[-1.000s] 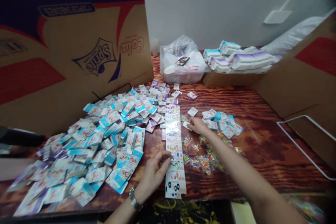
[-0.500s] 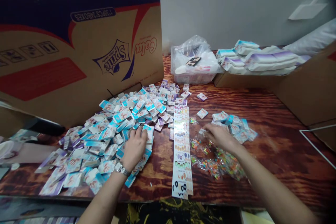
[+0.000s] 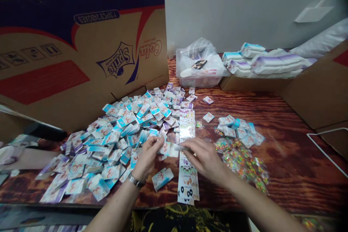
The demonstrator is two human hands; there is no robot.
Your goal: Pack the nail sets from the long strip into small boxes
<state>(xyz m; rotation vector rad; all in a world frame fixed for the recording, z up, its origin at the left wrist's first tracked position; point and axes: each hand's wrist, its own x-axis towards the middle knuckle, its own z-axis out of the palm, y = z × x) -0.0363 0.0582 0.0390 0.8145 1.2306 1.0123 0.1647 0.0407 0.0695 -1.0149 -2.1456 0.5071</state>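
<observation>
Head view | left hand (image 3: pixel 148 158): grip closed on white printed card (image 3: pixel 169 149) | right hand (image 3: pixel 206 160): grip pinched, apparently on it too

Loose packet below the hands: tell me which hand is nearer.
Left: the left hand is just above the loose packet; the right hand is farther right, over the printed strip.

The left hand (image 3: pixel 147 160) and the right hand (image 3: pixel 205 160) hold a small white card (image 3: pixel 168 149) above a big messy pile of white and blue cards (image 3: pixel 116 141).
</observation>
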